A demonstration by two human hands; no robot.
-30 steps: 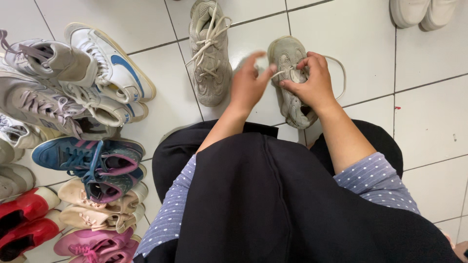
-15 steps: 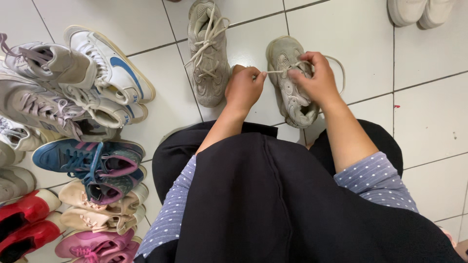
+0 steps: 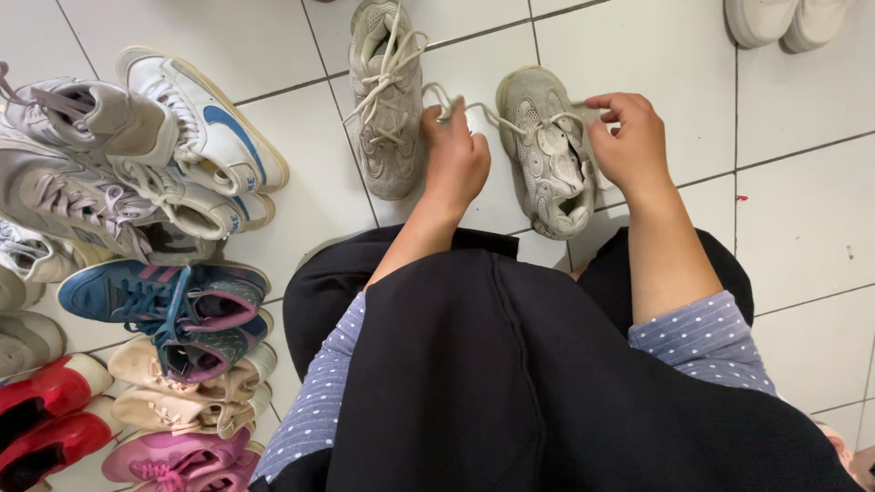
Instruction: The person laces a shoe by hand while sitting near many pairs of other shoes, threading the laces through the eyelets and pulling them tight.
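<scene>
1. The person crouched over a white tiled floor (image 3: pixel 802 228), with a dark garment and dotted blue sleeves filling the lower part of the view.
2. A worn beige sneaker (image 3: pixel 547 150) lay on the floor between the two hands, toe pointing away from the person, its opening facing up.
3. The left hand (image 3: pixel 456 159) sat just left of that sneaker, fingers curled closed around one end of the pale shoelace (image 3: pixel 481 111), which ran taut from the fist across to the sneaker's eyelets.
4. The right hand (image 3: pixel 631 146) was at the sneaker's right side, thumb and forefinger pinched together on the other end of the lace near the toe; the remaining fingers were bent inward.
5. A second beige sneaker (image 3: pixel 387 100) lay just left of the left hand, near it but apart from the first one, its laces loose and looped over the upper.
6. Along the left edge stood a crowded row of other shoes: a white sneaker with a blue mark (image 3: pixel 205 118), a blue and purple sneaker (image 3: pixel 164 305), red shoes (image 3: pixel 46 415) and pink sneakers (image 3: pixel 173 456).
7. A pair of white shoes (image 3: pixel 784 20) showed at the top right corner, well apart from the hands.
</scene>
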